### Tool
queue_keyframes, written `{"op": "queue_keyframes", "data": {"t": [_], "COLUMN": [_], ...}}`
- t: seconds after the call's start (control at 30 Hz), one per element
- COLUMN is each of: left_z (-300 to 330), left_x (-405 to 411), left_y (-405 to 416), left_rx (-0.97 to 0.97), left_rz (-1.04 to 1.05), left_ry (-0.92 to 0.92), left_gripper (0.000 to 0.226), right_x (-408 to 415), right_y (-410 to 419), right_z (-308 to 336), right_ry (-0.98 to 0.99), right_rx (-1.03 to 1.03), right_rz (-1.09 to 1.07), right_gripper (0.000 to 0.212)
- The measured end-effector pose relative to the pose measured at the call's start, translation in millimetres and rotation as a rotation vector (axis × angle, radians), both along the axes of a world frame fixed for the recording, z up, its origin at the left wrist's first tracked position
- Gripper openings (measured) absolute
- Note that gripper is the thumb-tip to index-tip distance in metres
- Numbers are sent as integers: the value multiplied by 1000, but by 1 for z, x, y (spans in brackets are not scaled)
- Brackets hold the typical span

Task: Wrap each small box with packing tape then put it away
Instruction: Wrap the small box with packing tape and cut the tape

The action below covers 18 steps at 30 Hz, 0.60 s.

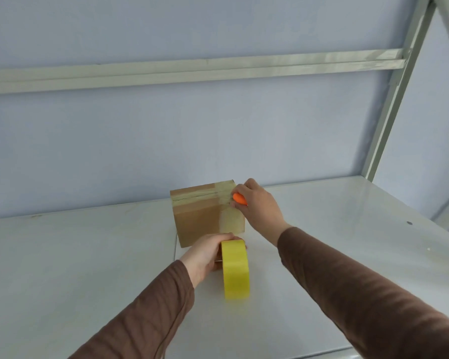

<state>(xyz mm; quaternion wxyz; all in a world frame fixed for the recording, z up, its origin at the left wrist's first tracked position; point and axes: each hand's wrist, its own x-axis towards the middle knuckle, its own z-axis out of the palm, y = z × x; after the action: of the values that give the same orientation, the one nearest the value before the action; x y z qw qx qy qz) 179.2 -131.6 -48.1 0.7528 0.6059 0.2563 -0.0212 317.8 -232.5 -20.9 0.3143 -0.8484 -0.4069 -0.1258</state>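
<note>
A small brown cardboard box (197, 213) stands on the white shelf surface (88, 255), with clear tape along its top seam and down its right front. My left hand (208, 255) grips a yellow roll of packing tape (236, 269) just in front of the box. A strip of tape runs from the roll up the box's front face. My right hand (257, 203) holds a small orange cutter (239, 198) against the box's upper right corner, where the tape lies.
A pale blue wall (218, 130) rises right behind the box. A grey-green metal crossbar (192, 71) runs overhead, and a slanted shelf upright (397, 99) stands at the right. The shelf's near edge shows at the bottom right.
</note>
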Motion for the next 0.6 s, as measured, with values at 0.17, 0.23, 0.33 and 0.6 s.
{"op": "queue_keyframes", "data": {"t": [0.17, 0.23, 0.33, 0.6], "left_z": [6, 3, -2, -4], "left_x": [-11, -18, -27, -39], "left_y": [17, 14, 14, 15], "left_rx": [87, 28, -31, 31], "left_rz": [-189, -239, -205, -189], "left_ry": [78, 114, 62, -90], "left_gripper": [29, 28, 29, 32], "right_x": [1, 1, 1, -5], "right_y": [-1, 1, 4, 19], "right_z": [-19, -27, -29, -28], "right_ry": [-163, -176, -118, -65], "right_rx": [-112, -123, -54, 94], "right_rz": [-10, -29, 4, -81], "right_gripper": [33, 37, 36, 44]}}
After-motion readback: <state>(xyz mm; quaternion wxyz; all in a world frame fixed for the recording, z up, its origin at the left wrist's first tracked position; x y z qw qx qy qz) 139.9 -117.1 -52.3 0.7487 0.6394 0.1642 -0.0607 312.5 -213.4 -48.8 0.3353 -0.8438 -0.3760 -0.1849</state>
